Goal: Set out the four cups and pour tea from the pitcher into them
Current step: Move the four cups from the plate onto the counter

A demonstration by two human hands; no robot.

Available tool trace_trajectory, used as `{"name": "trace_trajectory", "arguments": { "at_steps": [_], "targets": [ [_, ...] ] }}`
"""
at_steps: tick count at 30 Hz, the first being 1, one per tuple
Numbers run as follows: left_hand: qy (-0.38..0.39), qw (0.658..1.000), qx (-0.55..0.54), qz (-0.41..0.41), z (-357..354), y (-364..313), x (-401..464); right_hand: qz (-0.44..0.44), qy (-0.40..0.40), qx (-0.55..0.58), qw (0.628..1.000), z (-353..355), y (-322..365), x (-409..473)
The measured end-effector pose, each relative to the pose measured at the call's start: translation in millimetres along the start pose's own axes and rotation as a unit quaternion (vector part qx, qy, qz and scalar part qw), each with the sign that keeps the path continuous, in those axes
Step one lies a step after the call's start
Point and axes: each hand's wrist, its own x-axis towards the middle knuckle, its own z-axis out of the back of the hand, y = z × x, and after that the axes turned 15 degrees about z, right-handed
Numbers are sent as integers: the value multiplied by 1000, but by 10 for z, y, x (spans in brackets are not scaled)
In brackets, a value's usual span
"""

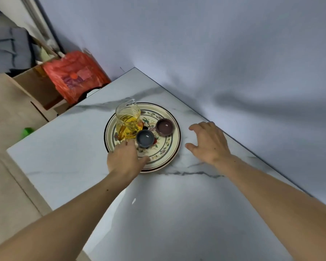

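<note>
A floral plate (pixel 168 147) lies on the marble table. On it stands a glass pitcher (pixel 128 121) of yellow tea, its handle toward me. A grey-blue cup (pixel 145 138) sits in front of the pitcher and a purple cup (pixel 164 127) to its right, both upright and empty. Only these two cups show. My left hand (pixel 123 157) rests over the plate's near-left rim, fingers reaching toward the pitcher handle and the grey-blue cup; what it holds, if anything, is hidden. My right hand (pixel 208 142) hovers open over the table just right of the plate.
The marble table (pixel 167 204) sits against a pale wall (pixel 215 53) along its right edge. Left of the table are a cardboard box (pixel 36 85) and a red plastic bag (pixel 73 76). A green object (pixel 27 131) lies on the floor.
</note>
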Motion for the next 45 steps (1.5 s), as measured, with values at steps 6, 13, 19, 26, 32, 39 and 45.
{"name": "trace_trajectory", "arguments": {
  "at_steps": [6, 13, 19, 26, 32, 39, 45],
  "targets": [
    [-29, 996, -32, 77, -273, -96, 173, 59, 7, -8, 998, -191, 51, 619],
    [-70, 988, -86, 104, -374, -208, 262, 80, 28, 3, 996, -434, 102, 959],
    [-84, 984, -115, 110, -416, -224, 309, 72, 24, 21, 997, -493, 63, 1016],
    [-84, 985, -115, 95, -395, -241, 321, 67, 17, 51, 996, -481, 65, 988],
    [-86, 989, -111, 49, -362, -214, 242, 50, -19, 96, 994, -356, 55, 809],
    [-82, 991, -96, -47, -199, -226, 102, 0, -48, 147, 988, -206, -74, 349],
    [-93, 982, -62, -153, -110, -325, -199, -79, -91, 177, 977, -176, -156, -337]
  ]
}}
